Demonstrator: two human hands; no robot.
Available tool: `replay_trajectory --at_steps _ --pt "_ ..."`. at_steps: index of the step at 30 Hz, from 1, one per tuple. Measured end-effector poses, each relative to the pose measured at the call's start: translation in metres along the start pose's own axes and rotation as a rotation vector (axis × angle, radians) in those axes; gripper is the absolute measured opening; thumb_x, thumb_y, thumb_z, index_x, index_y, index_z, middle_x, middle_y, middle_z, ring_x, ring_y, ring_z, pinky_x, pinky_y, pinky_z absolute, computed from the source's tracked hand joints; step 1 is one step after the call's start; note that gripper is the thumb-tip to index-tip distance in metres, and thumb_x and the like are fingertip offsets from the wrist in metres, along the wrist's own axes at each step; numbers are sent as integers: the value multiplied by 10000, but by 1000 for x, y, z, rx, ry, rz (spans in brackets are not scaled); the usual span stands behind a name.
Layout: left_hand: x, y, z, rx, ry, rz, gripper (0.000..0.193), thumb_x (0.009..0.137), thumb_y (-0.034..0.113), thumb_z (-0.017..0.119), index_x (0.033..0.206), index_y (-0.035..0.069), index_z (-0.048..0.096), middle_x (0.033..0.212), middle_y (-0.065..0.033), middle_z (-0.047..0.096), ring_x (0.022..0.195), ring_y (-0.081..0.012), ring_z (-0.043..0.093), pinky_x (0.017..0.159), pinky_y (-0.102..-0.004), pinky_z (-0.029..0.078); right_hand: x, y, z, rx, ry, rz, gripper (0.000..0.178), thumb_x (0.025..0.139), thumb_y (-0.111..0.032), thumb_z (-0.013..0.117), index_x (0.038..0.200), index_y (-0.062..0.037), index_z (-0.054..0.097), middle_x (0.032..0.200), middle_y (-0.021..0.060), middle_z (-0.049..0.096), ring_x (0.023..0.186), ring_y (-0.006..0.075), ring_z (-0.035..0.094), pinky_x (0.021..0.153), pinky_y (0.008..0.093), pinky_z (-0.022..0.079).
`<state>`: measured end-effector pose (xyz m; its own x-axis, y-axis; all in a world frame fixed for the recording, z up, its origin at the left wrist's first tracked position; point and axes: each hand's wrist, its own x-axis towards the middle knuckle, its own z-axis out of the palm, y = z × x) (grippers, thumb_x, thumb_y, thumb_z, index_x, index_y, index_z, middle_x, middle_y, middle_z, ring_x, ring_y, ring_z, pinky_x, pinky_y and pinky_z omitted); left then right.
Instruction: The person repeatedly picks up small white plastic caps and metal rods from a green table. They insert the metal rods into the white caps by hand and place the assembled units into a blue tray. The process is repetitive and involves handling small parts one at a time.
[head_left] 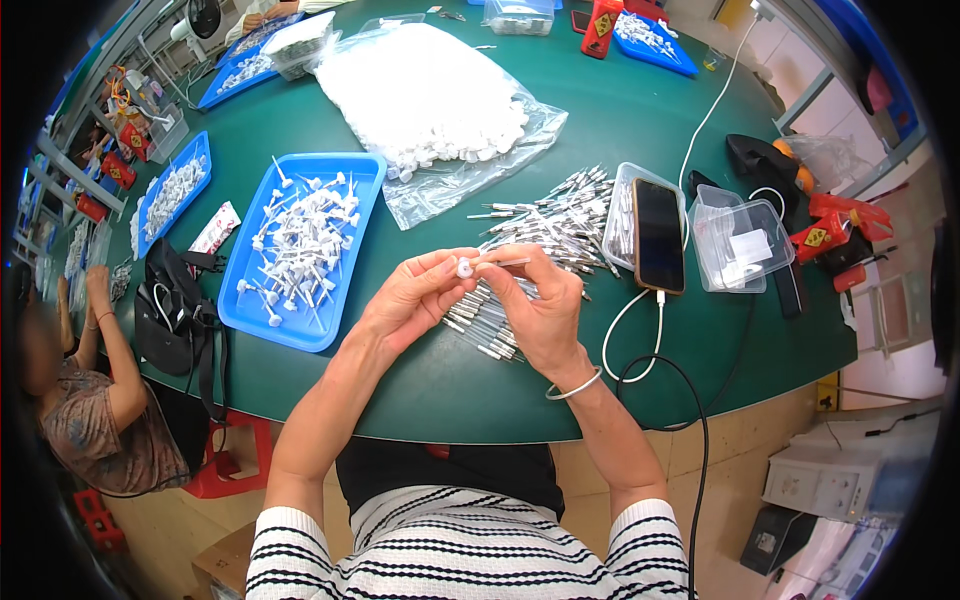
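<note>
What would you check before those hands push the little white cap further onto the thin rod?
1. White cap pinched in left hand: ok.
2. Thin rod held by right hand, its tip meeting the cap: ok.
3. Rod lined up straight with the cap's hole: cannot tell, too small.
4. Pile of metal rods within reach beyond the hands: ok.
5. Blue tray of capped pieces has spare room: ok.
6. Phone lies apart from the hands: ok.

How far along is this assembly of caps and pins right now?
Done: the blue tray holds many capped pins. In hand: left hand pinches a white cap, right hand a thin pin. Left: a large pile of loose pins and a bag of caps.
</note>
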<state>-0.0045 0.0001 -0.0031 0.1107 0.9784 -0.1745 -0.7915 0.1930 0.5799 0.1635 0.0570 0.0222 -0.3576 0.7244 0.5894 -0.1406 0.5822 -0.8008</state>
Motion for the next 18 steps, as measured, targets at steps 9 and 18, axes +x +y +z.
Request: replay_trajectory --at_steps 9,18 --pt "-1 1 3 115 15 33 276 907 102 633 1132 -57 616 1012 -112 674 877 -123 671 808 -203 566 1 0 -2 -96 -9 -56 114 809 -26 703 884 -33 618 776 87 664 671 208 666 570 295 507" --pt "-1 4 -1 229 8 37 285 904 128 643 1137 -36 631 994 -103 681 885 -134 666 820 -223 561 8 -5 -12 -141 -90 -14 107 822 -64 701 871 -35 610 723 97 649 623 226 647 535 306 477"
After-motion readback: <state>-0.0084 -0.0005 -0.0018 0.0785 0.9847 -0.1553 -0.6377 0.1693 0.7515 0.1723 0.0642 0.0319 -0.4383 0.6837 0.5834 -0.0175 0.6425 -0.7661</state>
